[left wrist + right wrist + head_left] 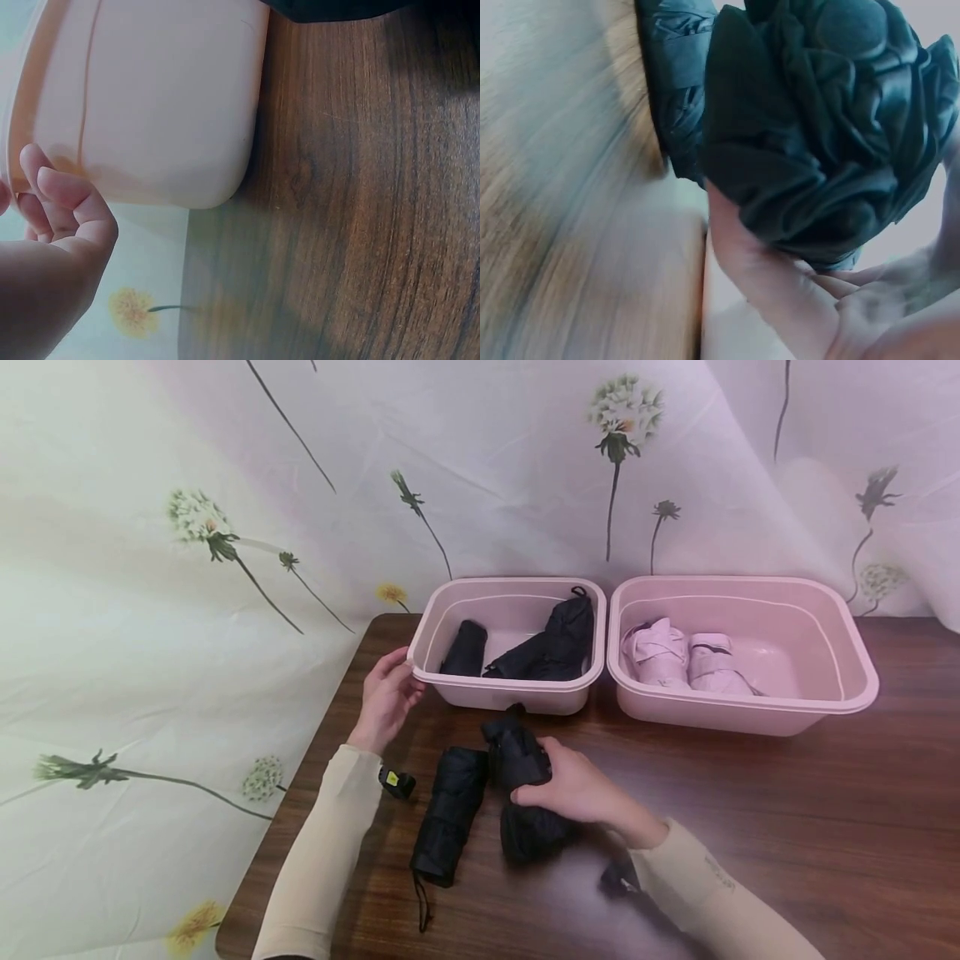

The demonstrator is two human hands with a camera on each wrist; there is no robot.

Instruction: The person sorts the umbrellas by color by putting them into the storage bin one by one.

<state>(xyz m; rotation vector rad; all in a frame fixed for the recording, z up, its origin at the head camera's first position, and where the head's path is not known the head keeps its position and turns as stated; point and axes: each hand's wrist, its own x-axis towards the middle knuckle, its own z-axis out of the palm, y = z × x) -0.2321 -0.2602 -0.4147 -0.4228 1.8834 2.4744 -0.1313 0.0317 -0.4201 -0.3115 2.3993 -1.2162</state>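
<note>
My right hand [581, 785] grips a black folded umbrella [517, 760] round its middle, in front of the left bin. In the right wrist view its gathered black fabric end [817, 142] fills much of the picture, with the thumb along one side. A second black folded umbrella [452, 810] lies on the table to its left, its wrist loop towards me. My left hand [386, 697] holds the left front corner of the smaller pink bin [517, 697] by its rim. Inside that bin lie several black folded umbrellas [566, 631].
Right beside it stands a larger pink bin [727, 714] with pink folded umbrellas [660, 652] at its left end. Both stand on a dark wooden table [787, 827], close to a flower-print cloth [495, 468]. The table's left edge runs near my left arm.
</note>
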